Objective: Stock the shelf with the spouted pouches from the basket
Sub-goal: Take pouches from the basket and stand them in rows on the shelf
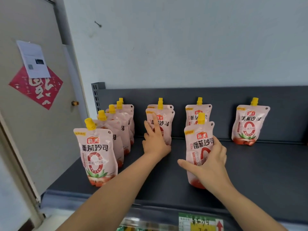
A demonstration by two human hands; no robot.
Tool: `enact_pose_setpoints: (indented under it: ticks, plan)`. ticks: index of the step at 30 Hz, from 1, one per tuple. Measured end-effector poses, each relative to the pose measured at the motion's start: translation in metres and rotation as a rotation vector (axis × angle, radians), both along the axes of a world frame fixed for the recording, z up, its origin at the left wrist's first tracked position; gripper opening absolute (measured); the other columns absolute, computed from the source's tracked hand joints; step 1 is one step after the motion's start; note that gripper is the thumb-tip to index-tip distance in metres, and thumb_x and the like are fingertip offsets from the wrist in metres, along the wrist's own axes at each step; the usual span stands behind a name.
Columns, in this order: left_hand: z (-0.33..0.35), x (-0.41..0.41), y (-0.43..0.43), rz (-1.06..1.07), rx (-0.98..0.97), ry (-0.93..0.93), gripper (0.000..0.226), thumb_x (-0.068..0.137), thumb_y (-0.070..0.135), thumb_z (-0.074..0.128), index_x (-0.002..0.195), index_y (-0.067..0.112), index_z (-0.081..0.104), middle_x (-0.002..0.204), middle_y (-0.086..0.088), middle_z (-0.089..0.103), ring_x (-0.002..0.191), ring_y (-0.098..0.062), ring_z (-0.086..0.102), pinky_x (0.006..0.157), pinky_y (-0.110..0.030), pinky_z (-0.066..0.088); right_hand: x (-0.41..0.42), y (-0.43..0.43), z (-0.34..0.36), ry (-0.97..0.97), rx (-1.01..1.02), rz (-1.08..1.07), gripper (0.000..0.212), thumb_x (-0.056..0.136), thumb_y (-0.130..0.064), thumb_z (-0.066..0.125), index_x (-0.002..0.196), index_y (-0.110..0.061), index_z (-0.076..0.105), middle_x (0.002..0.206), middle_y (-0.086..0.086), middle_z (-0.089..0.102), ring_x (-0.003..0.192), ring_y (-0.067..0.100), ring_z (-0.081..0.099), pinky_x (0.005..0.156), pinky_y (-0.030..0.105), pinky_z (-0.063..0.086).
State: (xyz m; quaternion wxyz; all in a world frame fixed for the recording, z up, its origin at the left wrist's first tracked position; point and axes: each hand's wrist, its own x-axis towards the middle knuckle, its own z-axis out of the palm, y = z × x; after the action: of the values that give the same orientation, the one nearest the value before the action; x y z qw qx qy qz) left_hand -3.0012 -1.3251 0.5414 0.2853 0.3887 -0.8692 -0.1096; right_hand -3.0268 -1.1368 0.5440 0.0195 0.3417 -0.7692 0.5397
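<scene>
Pink spouted pouches with yellow caps stand on a dark grey shelf [250,172]. A row of several pouches [95,152] runs front to back at the left. My left hand [155,140] rests flat against the front pouch of the second row [164,120], fingers spread. My right hand [211,164] grips an upright pouch [199,142] resting on the shelf in front of another pouch [197,113]. A single pouch [250,124] stands at the back right. The basket is out of view.
A pale wall rises behind the shelf. At the left is a door [25,114] with a red paper ornament [35,88] and a white sheet [33,59]. A green and yellow price label [200,222] sits on the shelf's front edge.
</scene>
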Motion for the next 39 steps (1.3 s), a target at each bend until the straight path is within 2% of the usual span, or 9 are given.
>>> enact_pose_setpoints:
  ticks: [4, 11, 15, 22, 28, 31, 35, 37, 39]
  plan:
    - [0.000, -0.004, -0.002, 0.008, -0.032, 0.046, 0.127, 0.076, 0.040, 0.075, 0.139, 0.032, -0.035, 0.155, -0.017, -0.010, 0.125, -0.039, 0.041, 0.087, -0.043, 0.050, 0.002, 0.002, -0.001, 0.011, -0.001, -0.022, 0.126, 0.048, -0.048, 0.088, 0.144, -0.021, 0.011, 0.134, -0.003, 0.021, 0.129, 0.015, 0.022, 0.108, 0.036, 0.032]
    - [-0.003, -0.007, 0.003, 0.035, -0.040, 0.048, 0.129, 0.074, 0.042, 0.077, 0.142, 0.028, -0.031, 0.155, -0.017, -0.008, 0.126, -0.037, 0.040, 0.087, -0.041, 0.050, 0.001, 0.010, 0.001, -0.035, 0.014, 0.006, 0.133, 0.033, -0.059, 0.087, 0.139, -0.036, 0.009, 0.141, -0.007, 0.027, 0.125, 0.012, 0.035, 0.100, 0.035, 0.038]
    - [-0.001, 0.003, 0.005, 0.006, -0.021, 0.029, 0.129, 0.074, 0.044, 0.077, 0.142, 0.027, -0.032, 0.155, -0.016, -0.010, 0.125, -0.036, 0.041, 0.088, -0.041, 0.050, 0.001, 0.014, 0.005, -0.047, 0.095, 0.040, 0.139, 0.027, -0.057, 0.089, 0.136, -0.046, 0.003, 0.145, -0.007, 0.027, 0.115, 0.008, 0.040, 0.095, 0.035, 0.042]
    - [0.005, 0.014, 0.002, -0.072, 0.028, 0.029, 0.128, 0.075, 0.038, 0.077, 0.142, 0.025, -0.031, 0.155, -0.015, -0.008, 0.127, -0.036, 0.039, 0.092, -0.043, 0.048, -0.005, 0.024, 0.010, -0.029, 0.240, 0.119, 0.147, 0.033, -0.043, 0.093, 0.141, -0.040, -0.007, 0.148, -0.008, 0.025, 0.130, 0.014, 0.037, 0.102, 0.036, 0.037]
    - [0.005, 0.019, 0.003, -0.022, 0.066, -0.003, 0.135, 0.064, 0.065, 0.073, 0.144, 0.022, -0.027, 0.156, -0.013, -0.015, 0.137, -0.037, 0.025, 0.105, -0.048, 0.037, 0.006, 0.019, 0.008, -0.011, 0.176, 0.024, 0.137, 0.034, -0.042, 0.093, 0.139, -0.038, 0.005, 0.142, -0.007, 0.036, 0.125, 0.016, 0.044, 0.099, 0.041, 0.044]
    - [0.007, 0.024, 0.007, -0.055, 0.084, 0.155, 0.105, 0.081, 0.054, 0.063, 0.149, 0.019, -0.009, 0.157, -0.013, -0.006, 0.141, -0.034, 0.016, 0.107, -0.048, 0.031, 0.010, 0.007, 0.010, -0.012, 0.142, -0.002, 0.127, 0.036, -0.041, 0.091, 0.135, -0.038, 0.012, 0.133, -0.006, 0.045, 0.116, 0.016, 0.052, 0.091, 0.041, 0.049]
    - [0.022, 0.039, 0.012, -0.077, 0.459, 0.445, 0.058, 0.093, 0.037, 0.051, 0.141, 0.015, 0.026, 0.149, -0.009, 0.023, 0.130, -0.028, 0.033, 0.103, -0.042, 0.036, 0.013, -0.026, 0.011, 0.015, 0.142, -0.023, 0.128, 0.040, -0.037, 0.091, 0.140, -0.028, 0.011, 0.130, -0.002, 0.047, 0.114, 0.021, 0.053, 0.090, 0.046, 0.051]
    - [0.024, 0.048, 0.012, -0.204, 0.608, 0.550, 0.032, 0.095, 0.030, 0.044, 0.123, 0.014, 0.046, 0.131, -0.007, 0.047, 0.109, -0.020, 0.052, 0.089, -0.036, 0.047, 0.015, -0.047, 0.011, 0.023, 0.134, -0.025, 0.127, 0.043, -0.037, 0.091, 0.140, -0.026, 0.010, 0.131, 0.000, 0.046, 0.117, 0.023, 0.052, 0.091, 0.047, 0.051]
    - [0.023, 0.060, 0.012, -0.284, 0.642, 0.574, 0.020, 0.096, 0.024, 0.038, 0.104, 0.018, 0.055, 0.107, -0.002, 0.059, 0.090, -0.010, 0.056, 0.070, -0.026, 0.046, 0.018, -0.070, 0.011, 0.020, 0.115, -0.039, 0.125, 0.048, -0.040, 0.089, 0.142, -0.025, 0.008, 0.136, 0.002, 0.042, 0.121, 0.025, 0.049, 0.092, 0.049, 0.050]
